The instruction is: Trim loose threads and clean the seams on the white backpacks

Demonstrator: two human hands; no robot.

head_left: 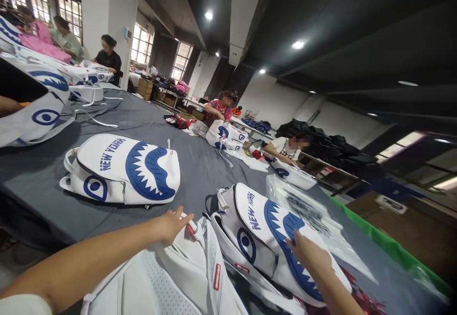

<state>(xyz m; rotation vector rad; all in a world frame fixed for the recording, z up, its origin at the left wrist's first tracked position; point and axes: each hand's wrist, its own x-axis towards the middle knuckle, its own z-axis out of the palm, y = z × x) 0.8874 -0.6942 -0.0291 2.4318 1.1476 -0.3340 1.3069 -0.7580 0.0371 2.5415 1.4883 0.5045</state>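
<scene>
A white backpack (185, 267) lies in front of me, its padded back panel and straps facing up. My left hand (173, 227) rests at its top edge beside the carry handle, some fingers stretched out and the others hidden. My right hand (310, 255) is over the front of a second white backpack (259, 248) with a blue toothed mouth, an eye and "NEW YORK" lettering. Its visible fingers are apart; whether they touch the fabric I cannot tell. A third such backpack (116, 169) lies on its back beyond my left arm.
The table has a grey cloth (143, 115). Clear plastic bags (310, 210) lie right of the second backpack, near a green table edge (378, 238). More white backpacks (46, 100) are piled at left, a person's hand (10, 106) beside them. Co-workers handle backpacks (226, 136) farther along.
</scene>
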